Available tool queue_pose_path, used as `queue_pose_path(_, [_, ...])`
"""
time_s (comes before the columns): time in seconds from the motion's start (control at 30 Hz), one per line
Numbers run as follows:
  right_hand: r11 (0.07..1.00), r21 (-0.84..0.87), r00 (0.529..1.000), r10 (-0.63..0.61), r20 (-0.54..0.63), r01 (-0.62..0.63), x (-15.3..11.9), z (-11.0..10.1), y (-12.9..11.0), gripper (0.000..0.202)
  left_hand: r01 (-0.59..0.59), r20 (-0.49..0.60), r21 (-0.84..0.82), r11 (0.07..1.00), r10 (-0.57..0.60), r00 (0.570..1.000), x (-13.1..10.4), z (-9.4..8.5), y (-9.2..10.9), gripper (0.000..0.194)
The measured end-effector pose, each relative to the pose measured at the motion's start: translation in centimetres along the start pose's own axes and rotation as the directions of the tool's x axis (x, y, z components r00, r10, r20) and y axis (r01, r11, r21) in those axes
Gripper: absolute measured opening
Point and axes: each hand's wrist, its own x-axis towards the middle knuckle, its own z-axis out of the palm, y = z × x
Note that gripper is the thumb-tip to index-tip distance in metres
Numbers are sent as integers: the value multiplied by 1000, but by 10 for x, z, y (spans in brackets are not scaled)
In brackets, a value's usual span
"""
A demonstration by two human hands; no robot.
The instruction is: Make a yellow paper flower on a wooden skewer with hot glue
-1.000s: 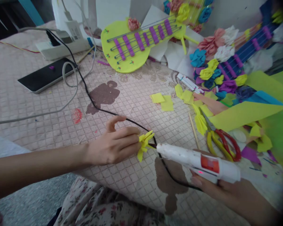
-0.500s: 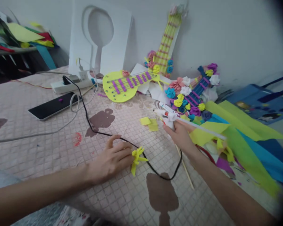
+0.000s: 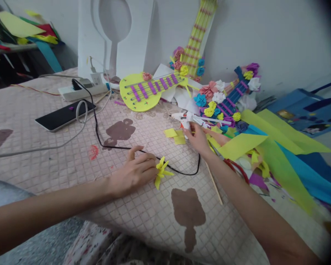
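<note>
My left hand (image 3: 139,169) rests low over the table with its fingers closed on a yellow paper flower (image 3: 160,173), whose narrow strips stick out past the fingertips. The thumb side is partly hidden. My right hand (image 3: 197,136) grips a white glue gun (image 3: 185,121), its nozzle pointing left and a pale glue stick (image 3: 217,120) jutting from its back. Below it, the black cord (image 3: 182,172) loops across the cloth between my hands. Small yellow paper squares (image 3: 175,135) lie just left of my right hand.
A yellow paper guitar (image 3: 140,99), a blue guitar with paper flowers (image 3: 228,103), a phone (image 3: 63,117) and a power strip (image 3: 82,91) are farther back. Crepe paper sheets (image 3: 284,147) pile up at right. A thin wooden stick (image 3: 215,184) lies near my right forearm.
My right hand has moved the glue gun left and back, lowering it near the blue guitar, and the black cord's loop has shifted. My left hand stays on the yellow flower.
</note>
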Motion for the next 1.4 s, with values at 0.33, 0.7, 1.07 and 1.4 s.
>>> queue_pose_path(0.33, [986, -15, 985, -164, -55, 163, -86, -21, -84, 33, -18, -17, 24, 1000, 19, 1000, -1, 2, -1, 17])
queue_pose_path(0.7, [969, -10, 933, -236, 271, 248, -124, -2, -112, 45, -28, -21, 39, 999, 29, 999, 1, 0, -1, 19])
queue_pose_path(1.07, [974, -34, 933, -204, 298, 224, -125, 2, -109, 40, 105, 31, -88, 991, -103, 994, 2, 2, -1, 14])
queue_pose_path(1.4, [972, -39, 931, -212, 297, 234, -126, 4, -107, 42, 201, 87, -197, 960, -187, 978, 5, 6, -2, 24])
